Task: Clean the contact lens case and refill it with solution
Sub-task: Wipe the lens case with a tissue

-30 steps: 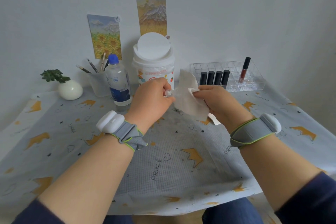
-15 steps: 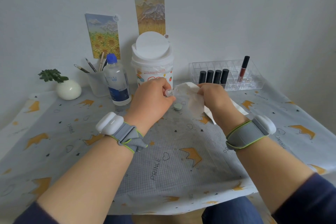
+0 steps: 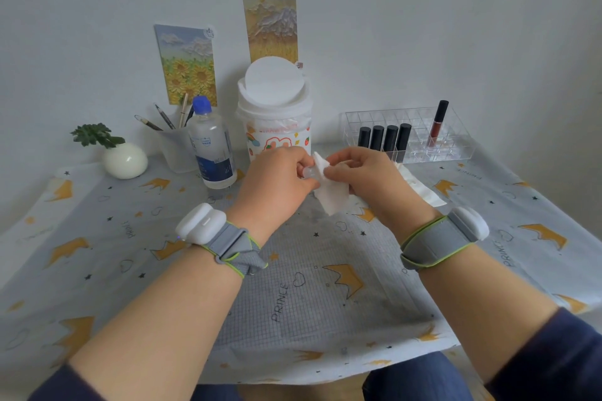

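Both hands have drawn closer together since a second ago, and the tissue (image 3: 332, 195), which was spread wide between them, is now bunched up against the small clear contact lens case (image 3: 308, 172). The left hand (image 3: 277, 187) is closed around the case, pinching it between thumb and fingertips so only a clear edge shows. The right hand (image 3: 361, 174) is closed on the tissue, pressing a fold of it onto the case while the loose end hangs down toward the desk (image 3: 325, 286). Both are held in the air above the middle of the desk, slightly toward its back edge, just in front of the white lidded bin (image 3: 273, 114).

Judging by this, the step in hand is wiping the case dry or clean; the refill has not begun. The solution bottle (image 3: 213, 148) stands upright with its blue cap on, left of the bin toward the back edge of the desk, near the left hand but apart from it. A white wrapper (image 3: 420, 185) lies flat on the desk just right of the right hand.

Next, the tissue probably needs to be dropped or binned and the case set down or held level and open, freeing one hand to uncap the bottle. Whether the case's wells are already dry cannot be told from here.
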A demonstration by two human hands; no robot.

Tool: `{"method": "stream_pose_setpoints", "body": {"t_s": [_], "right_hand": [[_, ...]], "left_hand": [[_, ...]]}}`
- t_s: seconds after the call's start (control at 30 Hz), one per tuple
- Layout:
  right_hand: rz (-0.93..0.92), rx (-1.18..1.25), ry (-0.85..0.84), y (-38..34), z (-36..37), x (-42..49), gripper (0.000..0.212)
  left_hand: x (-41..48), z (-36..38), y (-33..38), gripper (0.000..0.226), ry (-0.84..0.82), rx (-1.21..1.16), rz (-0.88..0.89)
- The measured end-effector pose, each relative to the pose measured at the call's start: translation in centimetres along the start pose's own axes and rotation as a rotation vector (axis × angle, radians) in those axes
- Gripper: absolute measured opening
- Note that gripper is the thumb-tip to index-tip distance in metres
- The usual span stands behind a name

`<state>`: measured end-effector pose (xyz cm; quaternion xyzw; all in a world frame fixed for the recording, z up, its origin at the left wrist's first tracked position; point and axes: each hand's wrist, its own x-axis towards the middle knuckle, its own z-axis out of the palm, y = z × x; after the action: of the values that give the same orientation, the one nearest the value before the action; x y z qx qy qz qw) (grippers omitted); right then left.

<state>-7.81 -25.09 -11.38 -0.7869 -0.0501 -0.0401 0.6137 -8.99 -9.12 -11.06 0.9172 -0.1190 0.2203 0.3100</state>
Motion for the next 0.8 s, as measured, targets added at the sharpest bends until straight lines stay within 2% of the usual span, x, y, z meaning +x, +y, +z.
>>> {"method": "stream_pose_setpoints", "body": {"t_s": [0.3,0.47,0.63,0.8], "right_hand": [[-0.016,-0.165,0.09,0.2,0.1,0.5,0.011],[-0.046,-0.122,0.053,0.2,-0.5,0.4,0.009],[-0.044,-0.037,0.098,0.3,-1.0,0.7,0.013],[-0.046,-0.043,0.077,0.0,-0.7,0.5,0.014]], "left_hand": [[-0.2,0.5,0.3,0.029,-0.055,-0.02,-0.01],[-0.1,0.4,-0.2,0.025,-0.033,-0.058,-0.049],[0.0,-0.1,-0.7,0.016,-0.008,-0.05,-0.077],[-0.1,0.0,-0.3,0.021,-0.005,-0.048,-0.069]]}}
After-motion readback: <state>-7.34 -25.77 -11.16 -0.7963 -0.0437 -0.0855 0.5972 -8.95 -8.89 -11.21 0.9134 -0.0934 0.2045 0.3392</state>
